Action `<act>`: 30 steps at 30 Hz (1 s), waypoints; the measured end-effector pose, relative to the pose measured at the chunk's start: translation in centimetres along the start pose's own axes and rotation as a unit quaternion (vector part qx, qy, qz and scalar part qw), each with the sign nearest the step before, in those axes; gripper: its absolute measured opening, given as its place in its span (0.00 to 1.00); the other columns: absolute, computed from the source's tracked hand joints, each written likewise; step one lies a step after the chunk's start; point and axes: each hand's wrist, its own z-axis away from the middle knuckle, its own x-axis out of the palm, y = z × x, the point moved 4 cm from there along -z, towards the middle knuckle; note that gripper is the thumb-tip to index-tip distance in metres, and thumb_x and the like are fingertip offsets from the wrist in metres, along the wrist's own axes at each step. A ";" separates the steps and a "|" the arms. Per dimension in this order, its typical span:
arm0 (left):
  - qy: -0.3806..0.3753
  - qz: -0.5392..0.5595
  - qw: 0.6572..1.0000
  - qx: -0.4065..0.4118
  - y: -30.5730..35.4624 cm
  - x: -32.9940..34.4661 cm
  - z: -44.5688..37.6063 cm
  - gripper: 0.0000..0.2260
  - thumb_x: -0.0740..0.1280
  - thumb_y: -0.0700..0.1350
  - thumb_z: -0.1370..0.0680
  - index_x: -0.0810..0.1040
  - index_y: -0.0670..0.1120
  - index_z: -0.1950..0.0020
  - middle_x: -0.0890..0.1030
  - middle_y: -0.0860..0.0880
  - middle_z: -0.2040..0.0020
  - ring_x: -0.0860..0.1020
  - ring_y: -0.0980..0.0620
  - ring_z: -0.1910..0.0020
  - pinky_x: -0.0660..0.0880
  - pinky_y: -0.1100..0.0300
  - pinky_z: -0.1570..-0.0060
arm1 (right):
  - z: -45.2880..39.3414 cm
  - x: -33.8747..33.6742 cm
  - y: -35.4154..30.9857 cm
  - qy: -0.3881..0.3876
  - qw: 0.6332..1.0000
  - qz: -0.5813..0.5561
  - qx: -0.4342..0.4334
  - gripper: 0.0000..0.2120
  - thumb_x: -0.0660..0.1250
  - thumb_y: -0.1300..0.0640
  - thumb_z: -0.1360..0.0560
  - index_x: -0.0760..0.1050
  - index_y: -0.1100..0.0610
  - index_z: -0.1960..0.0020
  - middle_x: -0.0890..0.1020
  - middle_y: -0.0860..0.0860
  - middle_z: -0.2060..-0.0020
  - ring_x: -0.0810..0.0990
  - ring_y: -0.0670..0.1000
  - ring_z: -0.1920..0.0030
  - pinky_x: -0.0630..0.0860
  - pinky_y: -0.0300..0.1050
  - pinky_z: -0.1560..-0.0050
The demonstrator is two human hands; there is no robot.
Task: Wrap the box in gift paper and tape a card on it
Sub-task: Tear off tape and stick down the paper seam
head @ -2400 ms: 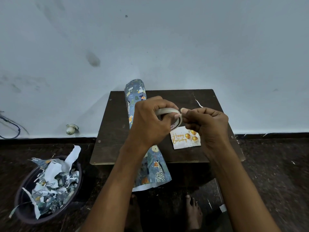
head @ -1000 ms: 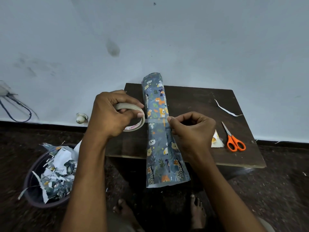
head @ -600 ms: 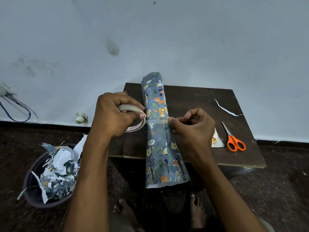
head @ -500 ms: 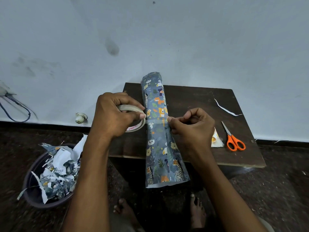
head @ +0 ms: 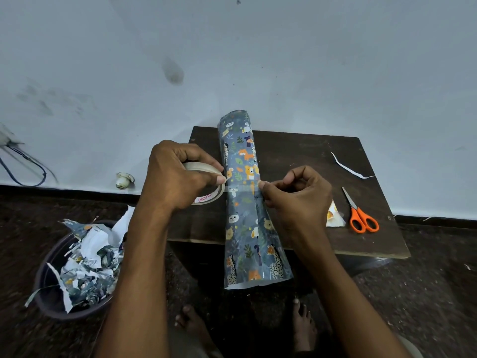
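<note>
**A:** Paper-wrapped tube, blue with cartoon animals, lies across the wooden table with its near end hanging off the edge. No idea what's inside, it's fully covered. The card is mostly hidden behind the right hand, only a corner shows.

**B:** Left hand grips the tape roll; the right pinches the clear strip's free end, stretched across the tube. The strip is barely visible. Orange scissors sit right of the card. Compared with half a second ago, basically nothing moved.
</note>
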 end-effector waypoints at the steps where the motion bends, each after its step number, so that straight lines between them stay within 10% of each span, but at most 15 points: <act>1: -0.001 -0.001 1.000 -0.004 0.0 0.1 0.0 0.09 0.79 0.46 0.41 0.87 0.47 0.63 0.84 0.51 0.67 0.82 0.49 0.66 0.80 0.51 0.61 | 0.0 0.0 0.0 0.002 1.000 -0.003 0.004 0.17 0.81 0.64 0.35 0.72 0.55 0.62 0.85 0.56 0.67 0.84 0.57 0.67 0.83 0.67 0.59; 20: -0.012 -0.012 0.999 -0.041 -0.9 0.7 0.1 0.09 0.82 0.41 0.40 0.86 0.49 0.65 0.84 0.52 0.68 0.82 0.51 0.65 0.77 0.58 0.60 | 0.4 0.1 1.2 -0.035 0.953 -0.133 0.270 0.17 0.80 0.67 0.32 0.72 0.56 0.62 0.82 0.56 0.68 0.79 0.52 0.71 0.78 0.45 0.67; 30: -0.013 -0.014 0.999 -0.046 -1.0 0.8 0.2 0.10 0.82 0.37 0.37 0.86 0.49 0.65 0.84 0.52 0.68 0.82 0.51 0.66 0.76 0.59 0.60 | 0.7 0.0 0.7 -0.009 0.977 -0.063 0.206 0.13 0.80 0.65 0.31 0.76 0.59 0.60 0.84 0.57 0.67 0.81 0.52 0.69 0.81 0.47 0.65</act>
